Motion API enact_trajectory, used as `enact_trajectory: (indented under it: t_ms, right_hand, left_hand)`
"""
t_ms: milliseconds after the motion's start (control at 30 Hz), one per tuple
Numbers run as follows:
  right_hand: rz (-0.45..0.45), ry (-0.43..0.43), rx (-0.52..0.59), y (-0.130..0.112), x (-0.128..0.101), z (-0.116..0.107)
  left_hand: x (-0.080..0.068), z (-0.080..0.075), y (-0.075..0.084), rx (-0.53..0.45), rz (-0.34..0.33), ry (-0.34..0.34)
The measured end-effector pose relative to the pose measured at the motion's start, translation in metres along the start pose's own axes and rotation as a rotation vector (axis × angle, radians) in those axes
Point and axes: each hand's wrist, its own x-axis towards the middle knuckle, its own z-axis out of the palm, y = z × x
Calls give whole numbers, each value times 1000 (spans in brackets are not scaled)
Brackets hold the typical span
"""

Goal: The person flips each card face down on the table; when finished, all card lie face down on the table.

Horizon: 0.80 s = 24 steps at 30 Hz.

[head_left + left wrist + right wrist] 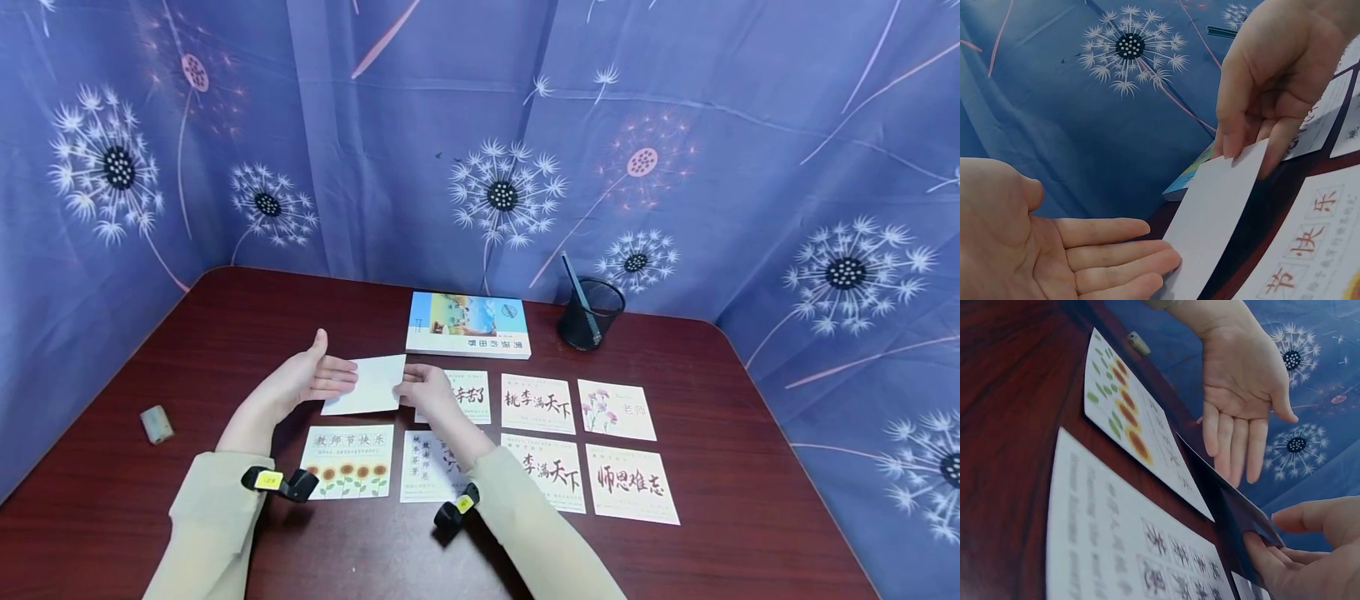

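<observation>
A blank white card (367, 383) is held tilted over the back left of the card rows. My right hand (433, 398) pinches its right edge between thumb and fingers, as the right wrist view also shows. At the card's left edge, my left hand (300, 382) has its palm turned up and its fingers straight, fingertips right at the card (1216, 212) in the left wrist view. Below lies a sunflower card (347, 462). A card with dark lettering (427, 471) lies partly hidden under my right forearm, and another lettered card (471, 392) is partly behind my right hand.
Several more printed cards lie in two rows to the right, among them a flower card (617, 410) and a red-lettered card (633, 483). Behind them are a book (468, 325) and a black mesh pen cup (603, 312) with a pen. An eraser-like block (157, 425) lies far left.
</observation>
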Motion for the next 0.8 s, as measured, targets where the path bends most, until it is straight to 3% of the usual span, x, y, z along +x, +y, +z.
enact_trajectory:
  t_ms: [500, 800]
  right_hand:
    - [-34, -39, -61, -6, -1, -19]
    - [-99, -82, -136, -10, -10, -42]
  left_hand:
    - [0, 1, -3, -4, -46, 13]
    - [1, 2, -3, 2, -1, 40]
